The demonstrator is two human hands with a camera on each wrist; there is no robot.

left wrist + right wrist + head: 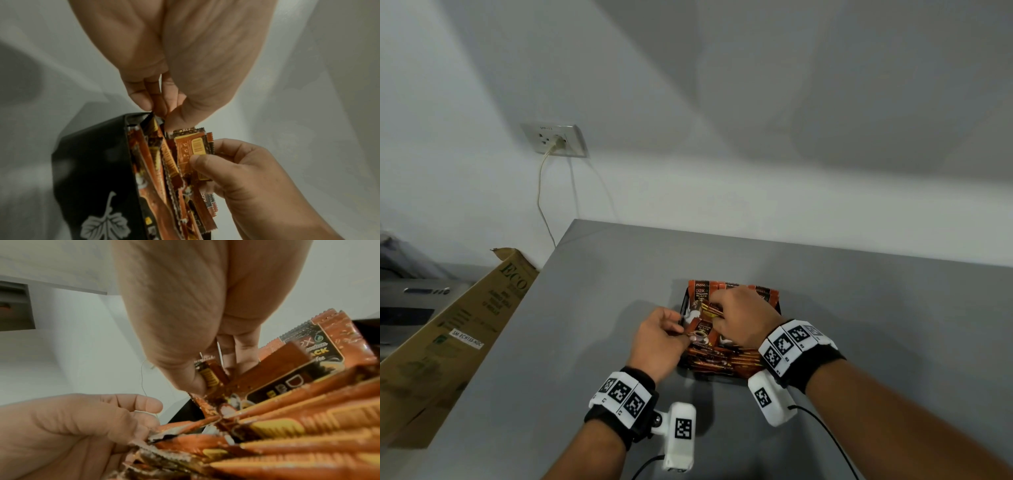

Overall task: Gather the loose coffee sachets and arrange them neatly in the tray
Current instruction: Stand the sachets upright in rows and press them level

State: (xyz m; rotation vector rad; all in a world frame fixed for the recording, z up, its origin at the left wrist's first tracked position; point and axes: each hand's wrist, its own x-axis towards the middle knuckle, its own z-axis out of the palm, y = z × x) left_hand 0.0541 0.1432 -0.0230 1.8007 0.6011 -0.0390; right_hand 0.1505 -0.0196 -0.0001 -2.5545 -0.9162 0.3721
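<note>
2 hands over 1 tray [682, 298]: left hand [659, 337] pinches sachets [700, 334]; right hand [744, 317] pinches sachet [211, 374].

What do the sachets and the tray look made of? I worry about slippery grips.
The sachets look like glossy foil-laminate film: bright glints, creases, zigzag-cut ends. The tray looks like smooth black plastic or lacquer, with a soft sheen and a printed white leaf; which one, I cannot tell.

Dim, soft shadows, wrist views blurred — perhaps motion, edges warped
</note>
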